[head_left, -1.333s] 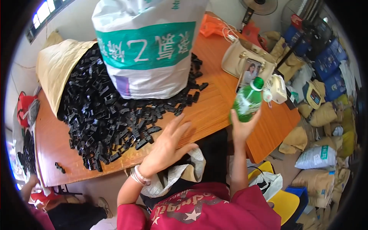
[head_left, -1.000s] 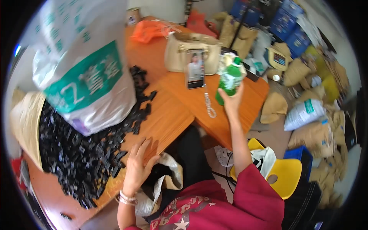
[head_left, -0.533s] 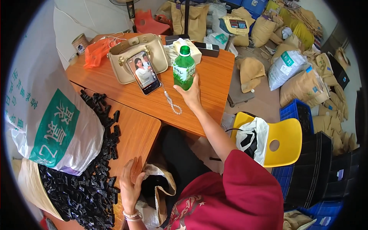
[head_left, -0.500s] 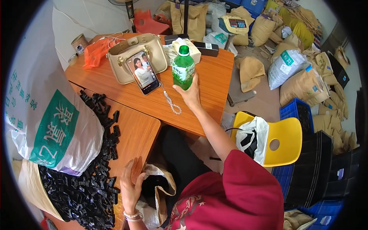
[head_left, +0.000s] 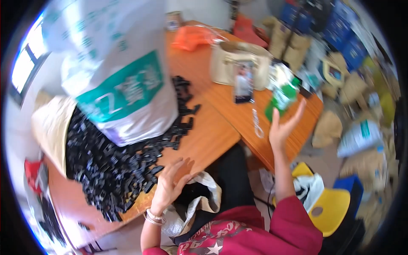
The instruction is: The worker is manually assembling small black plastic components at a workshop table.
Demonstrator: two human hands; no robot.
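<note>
The right hand [head_left: 284, 127] now has its fingers spread apart and no longer clasps the green bottle [head_left: 281, 97], which half a second ago it gripped; the bottle stands on the far right of the wooden table [head_left: 212, 131], just beyond the fingertips. The left hand [head_left: 170, 182], fingers also open and holding nothing, stays at the near table edge beside the pile of black plastic parts [head_left: 110, 165], above a pale open bag [head_left: 199, 199].
</note>
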